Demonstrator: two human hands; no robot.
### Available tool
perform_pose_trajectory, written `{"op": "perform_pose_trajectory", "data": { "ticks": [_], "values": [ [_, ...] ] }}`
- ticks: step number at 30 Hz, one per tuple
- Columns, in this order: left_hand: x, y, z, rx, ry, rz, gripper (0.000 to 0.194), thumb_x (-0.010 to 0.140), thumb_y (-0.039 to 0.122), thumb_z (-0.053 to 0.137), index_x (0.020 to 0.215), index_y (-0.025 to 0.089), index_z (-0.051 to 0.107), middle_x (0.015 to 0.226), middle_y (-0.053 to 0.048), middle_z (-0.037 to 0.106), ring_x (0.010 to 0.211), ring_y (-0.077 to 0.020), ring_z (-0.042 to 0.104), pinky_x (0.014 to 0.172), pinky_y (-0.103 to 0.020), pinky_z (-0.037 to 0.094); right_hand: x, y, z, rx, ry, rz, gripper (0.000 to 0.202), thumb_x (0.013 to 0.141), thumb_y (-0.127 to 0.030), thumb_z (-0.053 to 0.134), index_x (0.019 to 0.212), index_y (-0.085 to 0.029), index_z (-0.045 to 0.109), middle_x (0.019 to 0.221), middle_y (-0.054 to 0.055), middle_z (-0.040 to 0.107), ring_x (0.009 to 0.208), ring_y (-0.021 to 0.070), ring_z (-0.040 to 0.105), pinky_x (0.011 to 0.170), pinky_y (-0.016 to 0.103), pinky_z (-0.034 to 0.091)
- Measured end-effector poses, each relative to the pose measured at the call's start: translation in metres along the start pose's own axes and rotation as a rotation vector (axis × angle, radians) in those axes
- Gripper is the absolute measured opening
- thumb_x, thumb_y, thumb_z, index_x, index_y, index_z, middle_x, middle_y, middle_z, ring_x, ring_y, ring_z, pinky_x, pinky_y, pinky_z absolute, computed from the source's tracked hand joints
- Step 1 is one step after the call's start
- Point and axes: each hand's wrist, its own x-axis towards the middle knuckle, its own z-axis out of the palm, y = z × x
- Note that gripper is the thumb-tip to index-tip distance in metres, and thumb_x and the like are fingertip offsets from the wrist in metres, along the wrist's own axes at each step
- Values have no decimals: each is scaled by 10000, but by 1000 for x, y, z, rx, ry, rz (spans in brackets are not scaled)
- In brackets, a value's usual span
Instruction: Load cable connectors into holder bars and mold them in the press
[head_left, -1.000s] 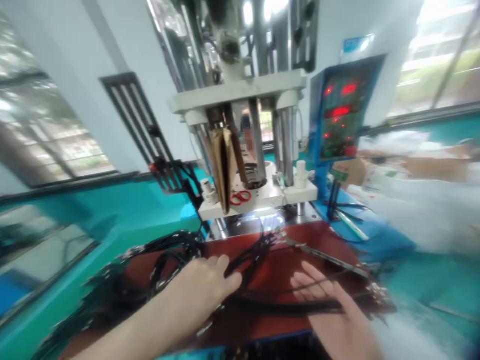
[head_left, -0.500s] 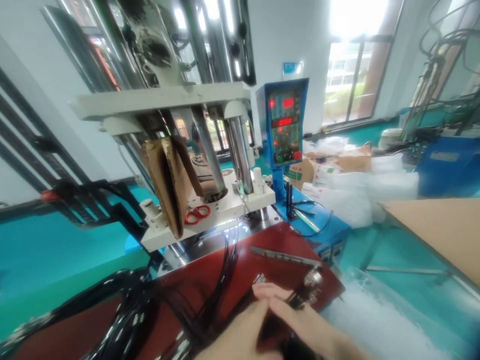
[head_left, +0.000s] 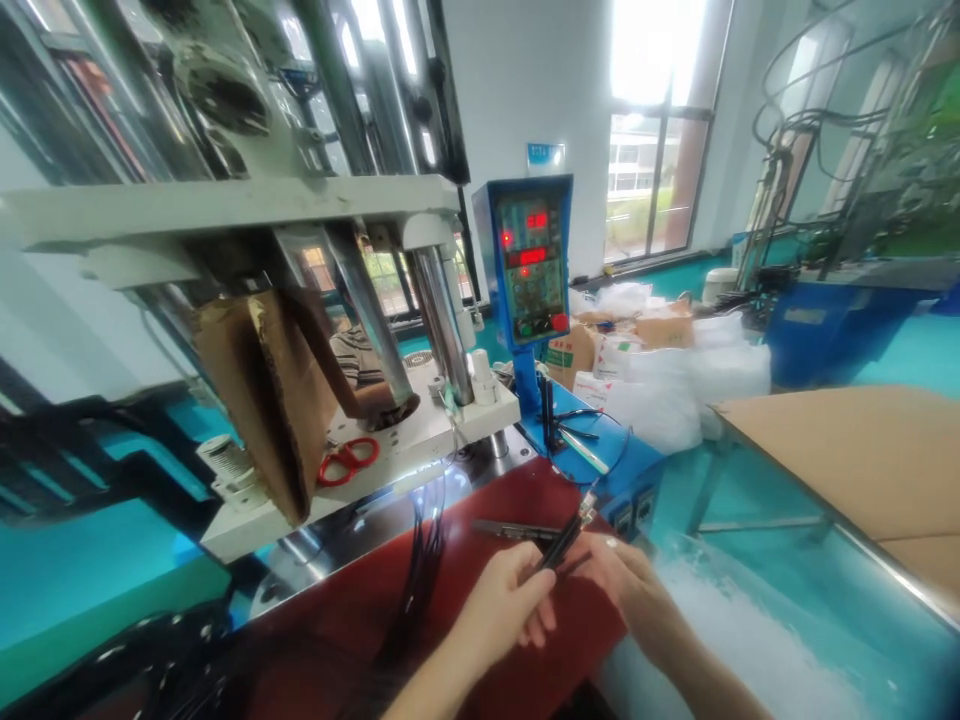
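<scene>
My left hand (head_left: pixel 510 600) is closed round a small bundle of black cables (head_left: pixel 559 545) above the red tabletop (head_left: pixel 450 590). Metal connector ends (head_left: pixel 587 508) stick out of the bundle, pointing up and away. Just right of it is my right hand (head_left: pixel 619 575), its fingers bent beside the cables; whether anything is between them is too blurred to tell. Behind both hands a thin metal strip (head_left: pixel 510 529) lies on the red surface. More black cables (head_left: pixel 420 560) run over the table's far edge, and a dark heap of them (head_left: pixel 150 660) is at the lower left.
A white press machine (head_left: pixel 247 210) stands at the left, with folded cardboard (head_left: pixel 277 400) and red scissors (head_left: pixel 349 462) on its bed. Beyond the table is a blue control box (head_left: pixel 532 265). White bags (head_left: pixel 652 400) and a brown-topped table (head_left: pixel 832 450) are at the right. A person's striped clothing shows behind the press.
The view has shifted, with the machine now further left and nearer. My hands, earlier pressed together low in view, have come apart and up, and the cable bundle shows more clearly in my left hand.
</scene>
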Motion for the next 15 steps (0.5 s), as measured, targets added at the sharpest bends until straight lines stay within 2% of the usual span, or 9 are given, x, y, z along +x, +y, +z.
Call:
{"op": "perform_pose_trajectory", "data": {
  "ticks": [3,5,8,10,12,15],
  "values": [
    [-2,-3,-7,-57,-120,-56,191,731,336,495,737,163,414,499,0,581,350,-80,488,309,-127,288,4,-4,-8,64,65,-26,351,867,-400,418,818,-150,659,916,89,659,883,204,580,870,359,394],
    [-5,-4,-10,-91,-211,-109,183,709,315,508,747,166,408,496,-3,586,331,-82,476,308,-135,300,6,-1,-11,119,79,5,300,855,-378,457,1010,-173,611,950,84,658,916,202,577,896,376,375],
    [-8,-4,-4,-108,-303,-191,204,672,308,529,748,165,405,500,-5,580,323,-88,469,313,-151,316,4,7,-11,110,67,21,426,849,-361,470,1247,-216,421,996,84,650,928,210,585,886,419,374],
    [-6,-3,5,-131,-295,-153,211,668,317,536,750,148,439,547,-15,585,369,-85,495,358,-165,358,1,11,-9,15,16,39,424,853,-374,459,1242,-211,423,1029,98,638,970,223,572,906,441,359],
    [-1,-4,16,-142,-223,-63,231,694,348,525,759,130,484,559,-7,569,378,-65,475,376,-162,354,1,11,-10,-44,-50,83,391,847,-385,468,1196,-208,471,1074,110,619,984,233,566,912,461,359],
    [9,-8,30,-116,-91,-31,266,734,403,481,748,138,492,466,41,482,293,-37,334,302,-154,236,9,3,-18,77,-101,44,397,838,-364,493,1216,-249,449,1218,92,534,1087,224,506,954,455,337]
  ]
}}
